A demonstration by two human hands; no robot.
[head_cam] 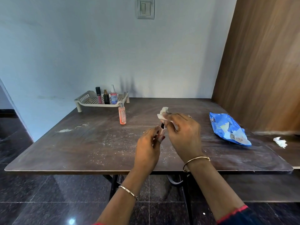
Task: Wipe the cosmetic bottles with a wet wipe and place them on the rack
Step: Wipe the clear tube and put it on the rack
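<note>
Gripping a small shiny pink tube, top end toward 12 o'clock, in the left hand, the one nearer the cream plastic rack far off at 10 o'clock, and pinching a crumpled white wet wipe on that top with the right hand.

reaching forward with both forearms, hands almost meeting. gripping a slim tube in the left hand, fingers curled round its lower part. pinching a white wipe in the right hand, by the tube's top end.
</note>
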